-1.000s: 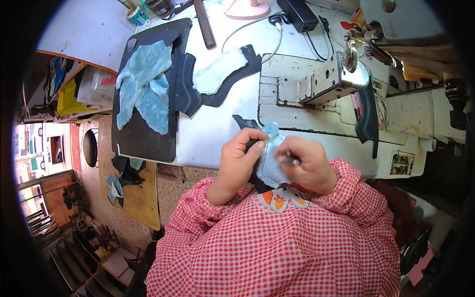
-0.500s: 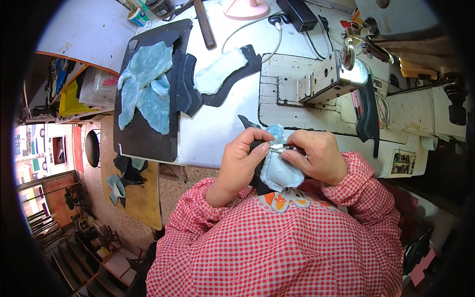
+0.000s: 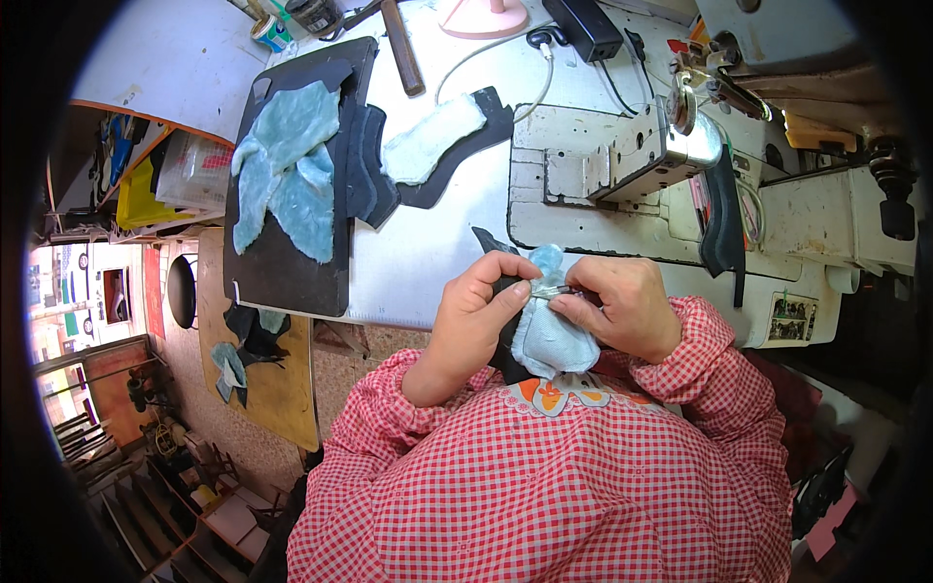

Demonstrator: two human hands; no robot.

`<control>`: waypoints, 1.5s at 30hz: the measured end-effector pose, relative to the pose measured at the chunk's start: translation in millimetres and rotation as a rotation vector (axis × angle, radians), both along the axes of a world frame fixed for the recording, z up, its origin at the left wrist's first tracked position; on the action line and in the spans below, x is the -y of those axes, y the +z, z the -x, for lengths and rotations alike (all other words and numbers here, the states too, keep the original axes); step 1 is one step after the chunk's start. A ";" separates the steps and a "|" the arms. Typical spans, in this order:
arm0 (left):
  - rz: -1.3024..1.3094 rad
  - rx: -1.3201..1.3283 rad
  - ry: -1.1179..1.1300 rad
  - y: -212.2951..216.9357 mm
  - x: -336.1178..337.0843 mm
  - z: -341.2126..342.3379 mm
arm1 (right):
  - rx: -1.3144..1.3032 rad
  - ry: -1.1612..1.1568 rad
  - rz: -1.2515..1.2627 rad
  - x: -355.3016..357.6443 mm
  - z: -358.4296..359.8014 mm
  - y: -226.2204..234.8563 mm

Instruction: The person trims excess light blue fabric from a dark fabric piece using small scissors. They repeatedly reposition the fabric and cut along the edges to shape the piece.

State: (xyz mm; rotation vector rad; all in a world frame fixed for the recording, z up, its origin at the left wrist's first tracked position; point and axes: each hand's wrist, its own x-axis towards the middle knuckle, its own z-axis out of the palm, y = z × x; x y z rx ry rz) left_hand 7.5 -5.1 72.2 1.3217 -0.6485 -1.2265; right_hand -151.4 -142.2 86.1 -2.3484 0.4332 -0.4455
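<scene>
In front of my chest, my left hand (image 3: pixel 471 316) pinches a light-blue fleece piece (image 3: pixel 559 342) that is joined to a black sheet piece (image 3: pixel 506 356). A fluffy tuft of the fleece stands above the fingertips, and the woven backing hangs below them. My right hand (image 3: pixel 627 306) is closed on a small silver-and-dark metal tool (image 3: pixel 556 290) lying across the fleece between both hands. Fingers cover most of this tool, so its kind is unclear.
A white sewing machine (image 3: pixel 651 155) stands at the right of the white table (image 3: pixel 428 257). Fleece pieces (image 3: pixel 292 136) lie on a black board (image 3: pixel 282 282) at left. Black cut pieces (image 3: pixel 496 117), a hammer (image 3: pixel 401 49) and a black power adapter (image 3: pixel 588 29) lie farther back.
The fleece piece has shifted and turned slightly between my fingers, its tuft moving a little right. Less of the silver tool shows. Both hands stay nearly in place.
</scene>
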 end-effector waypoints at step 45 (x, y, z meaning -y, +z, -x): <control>-0.028 -0.281 0.162 -6.6 3.5 10.8 | 0.322 -0.317 -1.411 -20.8 -12.6 -20.4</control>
